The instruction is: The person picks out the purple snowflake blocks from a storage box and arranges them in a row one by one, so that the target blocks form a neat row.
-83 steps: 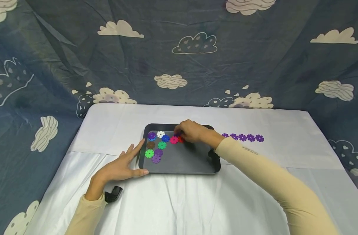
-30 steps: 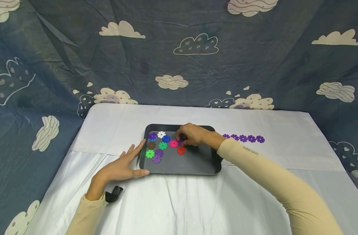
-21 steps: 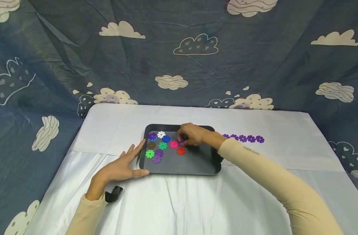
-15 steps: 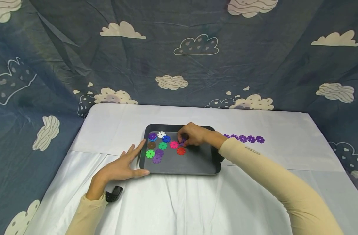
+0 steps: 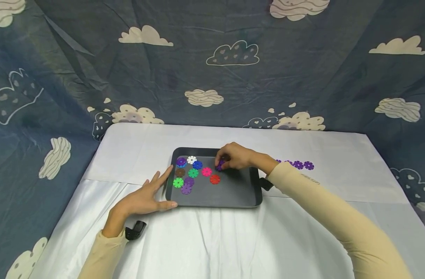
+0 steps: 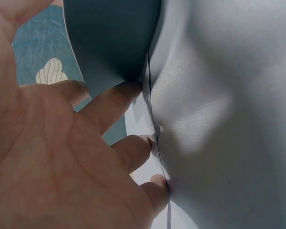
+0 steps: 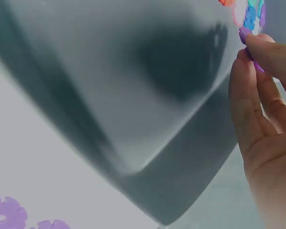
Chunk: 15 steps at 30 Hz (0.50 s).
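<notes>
My right hand pinches a purple notched disc between thumb and fingertips over the back of the dark grey tray. The right wrist view shows the purple disc partly hidden by the fingers. My left hand lies with spread, straight fingers against the tray's left edge, its thumb at the front left corner. In the left wrist view the left hand's fingers touch the tray's side. A pink disc and a red disc lie flat in the tray, nearest the right hand.
Several more discs, including white, brown, teal green and light green, lie in the tray's left part. Right of the tray, a row of purple discs lies on the white cloth, partly hidden by the right arm.
The right hand has taken a purple disc from around the pink and red ones and drawn it to the right. The red disc now lies nearer the front. The left hand stays put.
</notes>
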{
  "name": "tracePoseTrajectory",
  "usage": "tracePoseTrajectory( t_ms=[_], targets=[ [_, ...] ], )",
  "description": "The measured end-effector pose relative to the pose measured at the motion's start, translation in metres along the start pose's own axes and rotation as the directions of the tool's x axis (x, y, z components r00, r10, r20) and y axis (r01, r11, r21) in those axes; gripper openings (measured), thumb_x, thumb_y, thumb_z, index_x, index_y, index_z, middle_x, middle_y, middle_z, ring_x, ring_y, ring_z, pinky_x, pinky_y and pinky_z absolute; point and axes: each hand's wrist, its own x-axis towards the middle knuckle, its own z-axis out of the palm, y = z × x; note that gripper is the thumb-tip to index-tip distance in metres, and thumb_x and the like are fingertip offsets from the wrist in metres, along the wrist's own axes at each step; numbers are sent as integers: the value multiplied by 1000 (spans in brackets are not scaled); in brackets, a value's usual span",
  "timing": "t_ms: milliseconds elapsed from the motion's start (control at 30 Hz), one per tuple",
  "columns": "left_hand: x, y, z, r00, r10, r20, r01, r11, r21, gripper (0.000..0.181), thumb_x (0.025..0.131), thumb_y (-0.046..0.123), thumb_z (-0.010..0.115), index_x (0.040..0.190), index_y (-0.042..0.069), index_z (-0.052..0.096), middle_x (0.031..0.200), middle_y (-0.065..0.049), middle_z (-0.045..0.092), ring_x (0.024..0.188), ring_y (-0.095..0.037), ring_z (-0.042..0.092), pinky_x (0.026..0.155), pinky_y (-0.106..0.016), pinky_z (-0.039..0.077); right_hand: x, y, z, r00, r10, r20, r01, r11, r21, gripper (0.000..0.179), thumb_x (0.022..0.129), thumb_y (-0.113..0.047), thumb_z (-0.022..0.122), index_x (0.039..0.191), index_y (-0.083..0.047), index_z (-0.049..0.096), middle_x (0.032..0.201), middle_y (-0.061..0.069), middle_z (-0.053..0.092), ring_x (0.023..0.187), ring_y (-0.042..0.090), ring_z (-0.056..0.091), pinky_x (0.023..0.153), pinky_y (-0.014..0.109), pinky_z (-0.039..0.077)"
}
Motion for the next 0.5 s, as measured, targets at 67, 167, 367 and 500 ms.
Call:
tracePoseTrajectory(
  t_ms=[67, 167, 367, 500],
  targets=[
    [0, 0, 0, 1000, 11, 1, -11, 1000, 2, 112, 81, 57, 77, 161, 38, 1, 166, -26, 3, 149, -55, -3, 116, -74, 4, -4, 2, -2, 1000, -6, -21, 6, 1000, 6, 16, 86, -1, 75, 99, -9, 76, 102, 2, 74, 97, 15, 66, 91, 35, 56],
    [1, 0, 1, 1000, 10, 4, -10, 1000, 2, 112, 81, 57, 77, 161, 38, 1, 166, -25, 3, 150, -53, -3, 117, -73, 4, -12, 4, -6, 999, -11, -52, 12, 1000, 18, 16, 87, -1, 74, 102, -9, 76, 104, 2, 73, 99, 16, 66, 93, 37, 54],
    [0, 2, 0, 1000, 5, 2, -5, 1000, 9, 113, 81, 57, 77, 161, 38, 0, 166, -26, 3, 149, -56, -2, 116, -74, 5, -27, 8, -13, 993, -9, -115, 19, 996, 85, 18, 91, 1, 69, 105, -7, 75, 107, 4, 72, 98, 18, 66, 91, 37, 55],
    [-2, 3, -1, 1000, 14, -2, -14, 1000, 3, 112, 82, 55, 77, 162, 36, 1, 166, -25, 5, 151, -52, -2, 117, -73, 3, -37, 11, -20, 988, 17, -154, 1, 993, 117, 19, 92, 0, 69, 107, -9, 75, 109, 3, 72, 93, 16, 65, 85, 35, 55]
  ],
)
